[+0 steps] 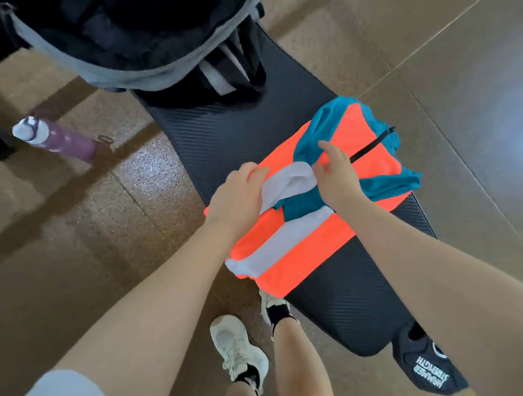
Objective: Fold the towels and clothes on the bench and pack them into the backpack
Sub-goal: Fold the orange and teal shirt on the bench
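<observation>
Bench (225, 131): both hands (237, 197) gripping jacket (306, 244).

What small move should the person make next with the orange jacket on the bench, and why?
Probably lay the gathered white and teal part flat across the jacket. The left hand and right hand both pinch that bunched fabric above the orange body, so the fold looks unfinished. The jacket lies on the bench, and the backpack stands open beyond it.
</observation>
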A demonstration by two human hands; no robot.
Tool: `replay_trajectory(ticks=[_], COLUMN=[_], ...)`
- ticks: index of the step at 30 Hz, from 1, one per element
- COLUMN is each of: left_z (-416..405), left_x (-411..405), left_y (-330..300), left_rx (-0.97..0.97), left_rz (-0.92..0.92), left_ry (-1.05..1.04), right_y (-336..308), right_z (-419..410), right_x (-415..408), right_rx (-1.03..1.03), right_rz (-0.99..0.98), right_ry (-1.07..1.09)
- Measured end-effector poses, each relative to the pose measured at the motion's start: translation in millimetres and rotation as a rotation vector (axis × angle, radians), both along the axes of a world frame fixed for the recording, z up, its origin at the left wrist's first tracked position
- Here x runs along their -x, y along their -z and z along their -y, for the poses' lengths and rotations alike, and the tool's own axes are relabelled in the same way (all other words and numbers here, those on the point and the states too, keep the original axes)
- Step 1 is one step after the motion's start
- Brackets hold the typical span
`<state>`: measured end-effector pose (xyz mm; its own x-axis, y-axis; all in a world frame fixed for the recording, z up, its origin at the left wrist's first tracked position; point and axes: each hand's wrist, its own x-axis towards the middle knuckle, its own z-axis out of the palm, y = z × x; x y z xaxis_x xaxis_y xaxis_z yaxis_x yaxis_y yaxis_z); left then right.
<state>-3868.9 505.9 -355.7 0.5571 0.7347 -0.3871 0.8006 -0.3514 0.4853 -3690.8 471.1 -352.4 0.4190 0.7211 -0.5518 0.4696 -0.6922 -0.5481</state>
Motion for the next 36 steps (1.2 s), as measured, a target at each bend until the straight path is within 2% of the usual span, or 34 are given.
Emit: replay_trajectory(ticks=[3,5,7,9,11,13,17,21,26,30,32,34,35,36], left_z=[-17.6,-27.5,-35.5,-42.2,-47.8,-53.7,-60.9,-67.2,-82.6,-92.1,-93.4,-91.9,-92.3,-92.0], left_x=[-43.0,-70.2,-94.2,-113.6,-124.8,-128.6,-129.8,-127.4,-126.7,-121.8,-107.4,-91.8,-85.9,-82.1], left_y=[12.3,12.4,7.0,4.1,5.9,11.3,18.0,20.3,18.2,20.6,20.3,20.8,19.2,17.7], left_rx=[0.014,0.025,0.031,0.038,0.037,0.056,0.139,0.101,0.055,0.116,-0.019,-0.312,-0.399,-0.408], left_rz=[-0.087,-0.047,0.022,-0.100,-0.237,-0.296,-0.292,-0.215,-0.003,0.099,0.068,0.109,0.140,0.147], left_ry=[0.098,0.038,-0.141,-0.227,-0.185,-0.124,-0.073,-0.080,-0.097,-0.039,0.169,0.497,0.657,0.817], right_y=[0.6,0.5,0.9,5.1,11.6,16.4,17.7,25.8,30.4,23.8,9.6,-1.4,-4.1,-3.1], right_z=[14.5,34.9,58.2,81.5,96.1,101.3,92.3,82.3,80.7,71.0,68.8,69.3,69.1,69.4], right_x=[-15.5,-32.0,-50.8,-65.9,-70.4,-65.5,-56.5,-57.8,-72.7,-69.1,-48.7,-22.8,-10.2,-0.6], right_rx=[-0.066,-0.108,-0.043,0.077,0.109,0.078,0.089,0.104,0.025,0.017,0.052,-0.059,-0.079,-0.025], right_rz=[0.046,0.150,0.252,0.279,0.096,-0.112,-0.170,-0.123,0.010,0.118,0.252,0.391,0.371,0.307], right_ry=[-0.057,0.100,0.292,0.488,0.765,0.960,1.011,0.903,0.946,0.960,0.813,0.506,0.337,0.202])
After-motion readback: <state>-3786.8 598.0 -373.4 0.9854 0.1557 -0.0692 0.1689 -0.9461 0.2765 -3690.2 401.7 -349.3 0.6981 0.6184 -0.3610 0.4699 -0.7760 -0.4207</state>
